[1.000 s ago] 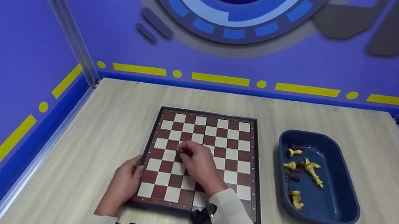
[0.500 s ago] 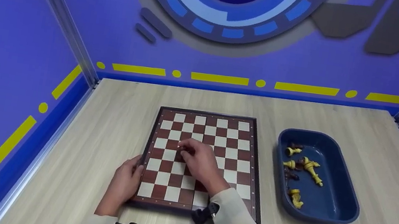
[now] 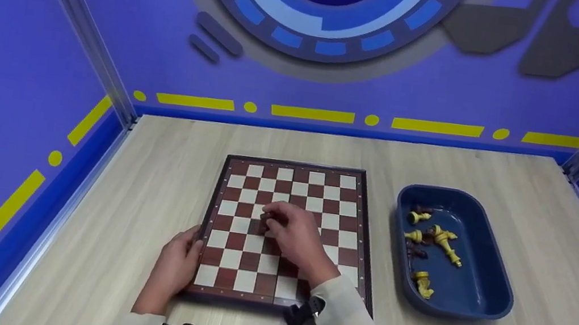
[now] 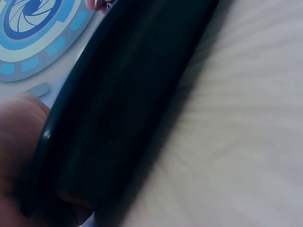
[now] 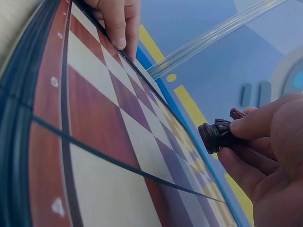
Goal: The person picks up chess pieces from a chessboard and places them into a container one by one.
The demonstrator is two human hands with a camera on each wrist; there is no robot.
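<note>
A brown-and-white chessboard (image 3: 250, 260) lies flat on the table. My left hand (image 3: 173, 263) grips its left edge near the front corner, the thumb on the top rim in the right wrist view. Above the middle of the board, the fingers and thumb of my right hand (image 3: 298, 238) pinch a dark brown chess piece (image 5: 218, 136). In the right wrist view this piece is tipped sideways, its round base pointing away from the palm and apart from the board. My fingers cover part of it, so its exact kind is hard to tell.
Right of the board stands a dark blue tub (image 3: 487, 261). Several yellow chess pieces (image 3: 446, 246) and dark brown ones (image 3: 416, 252) lie in it, mostly along its left side. Blue-purple panels (image 3: 323, 93) wall the wooden table (image 3: 174, 168) at the back and sides.
My right hand has shifted slightly to the right over the board, still holding the dark chess piece. The left hand keeps its place on the edge. The head view has turned slightly.
</note>
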